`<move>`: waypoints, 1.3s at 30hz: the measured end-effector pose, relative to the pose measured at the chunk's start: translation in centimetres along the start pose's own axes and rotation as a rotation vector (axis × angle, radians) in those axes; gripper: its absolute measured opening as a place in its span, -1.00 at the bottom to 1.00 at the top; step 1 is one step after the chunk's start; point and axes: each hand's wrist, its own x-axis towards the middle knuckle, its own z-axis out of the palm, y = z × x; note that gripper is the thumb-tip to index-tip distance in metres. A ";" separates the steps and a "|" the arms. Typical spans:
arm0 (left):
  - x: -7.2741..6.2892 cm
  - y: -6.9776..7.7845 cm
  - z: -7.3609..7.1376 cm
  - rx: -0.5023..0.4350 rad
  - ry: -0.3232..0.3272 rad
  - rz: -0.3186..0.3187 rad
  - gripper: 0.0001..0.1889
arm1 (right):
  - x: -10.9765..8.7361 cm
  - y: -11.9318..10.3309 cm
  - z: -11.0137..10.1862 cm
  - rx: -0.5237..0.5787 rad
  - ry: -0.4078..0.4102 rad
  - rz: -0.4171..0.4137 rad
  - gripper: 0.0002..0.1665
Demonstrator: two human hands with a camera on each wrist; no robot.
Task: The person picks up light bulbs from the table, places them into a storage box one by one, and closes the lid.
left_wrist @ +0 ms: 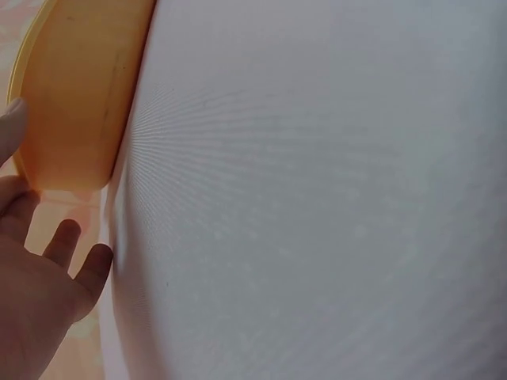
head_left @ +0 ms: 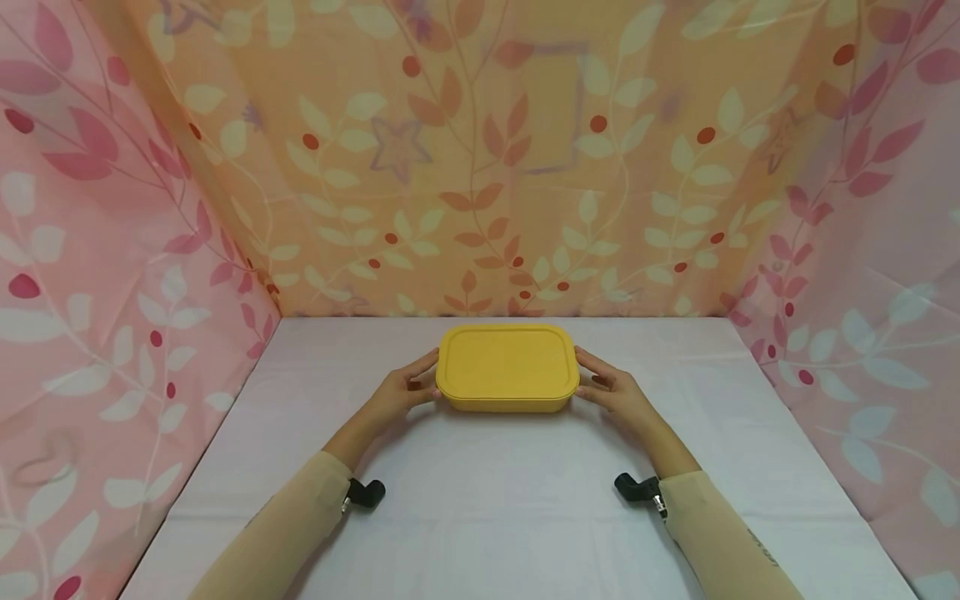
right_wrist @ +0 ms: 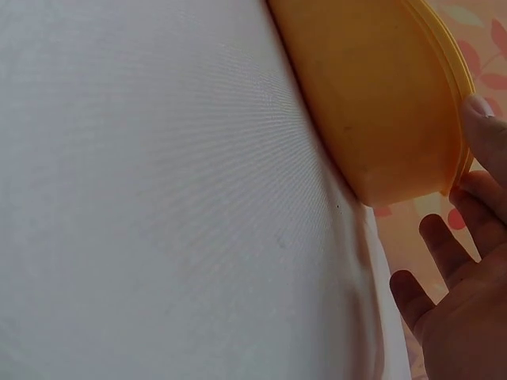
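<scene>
A yellow lidded food container (head_left: 507, 362) sits on the white-covered table with its lid on, one long side facing me. My left hand (head_left: 397, 393) holds its left end, the thumb at the near corner and a finger farther back. Mirroring it, my right hand (head_left: 613, 389) holds the right end between thumb and forefinger. In the left wrist view, the left thumb (left_wrist: 12, 131) lies at the lid's rim while the lower fingers spread apart from the wall. The right wrist view has the right thumb (right_wrist: 485, 127) at the rim, other fingers spread below.
White cloth (head_left: 495, 500) covers the table. Orange leaf-patterned fabric (head_left: 480, 167) hangs behind its far edge, and pink patterned fabric stands along the left (head_left: 105, 333) and right (head_left: 862, 333) sides. Small black devices (head_left: 367, 493) are strapped at both wrists.
</scene>
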 end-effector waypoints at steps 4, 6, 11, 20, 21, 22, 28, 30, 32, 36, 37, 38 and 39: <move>0.0 0.2 0.0 0.009 0.003 -0.014 -0.16 | 0.1 0.2 -0.1 -0.003 0.002 0.011 -0.16; 0.0 0.3 0.0 0.024 0.002 -0.020 -0.16 | 0.1 0.4 -0.1 -0.004 0.005 0.023 -0.16; 0.1 0.3 -0.1 0.046 -0.007 -0.011 -0.15 | 0.0 0.6 -0.2 -0.011 -0.008 0.022 -0.16; 0.2 -0.3 -0.1 0.032 -0.002 0.009 -0.17 | -0.2 0.3 0.0 -0.007 -0.010 0.025 -0.16; 0.2 -0.3 -0.1 0.042 0.001 0.011 -0.17 | -0.2 0.3 0.0 -0.010 -0.007 0.027 -0.16; 0.2 -0.4 -0.1 0.046 0.005 0.015 -0.17 | -0.2 0.3 0.0 -0.017 -0.005 0.029 -0.17; 0.0 -0.2 0.1 0.063 0.032 0.031 -0.19 | -0.5 0.3 0.3 -0.025 0.018 0.053 -0.21; -0.2 0.0 0.2 0.054 0.049 0.028 -0.21 | -0.7 0.3 0.3 -0.030 0.027 0.062 -0.21; -0.3 0.2 0.4 0.044 0.061 0.025 -0.23 | -0.8 0.2 0.5 -0.043 0.036 0.068 -0.20; -0.6 0.3 0.7 0.038 0.087 0.014 -0.26 | -1.1 0.1 0.7 -0.070 0.053 0.075 -0.18; -0.7 0.3 0.7 0.039 0.095 0.011 -0.27 | -1.1 0.1 0.8 -0.073 0.057 0.076 -0.19; -0.7 0.3 0.8 0.042 0.106 0.007 -0.28 | -1.1 0.0 0.8 -0.074 0.062 0.076 -0.19; -0.8 0.3 0.9 0.042 0.115 0.010 -0.29 | -1.2 0.0 0.9 -0.076 0.061 0.071 -0.19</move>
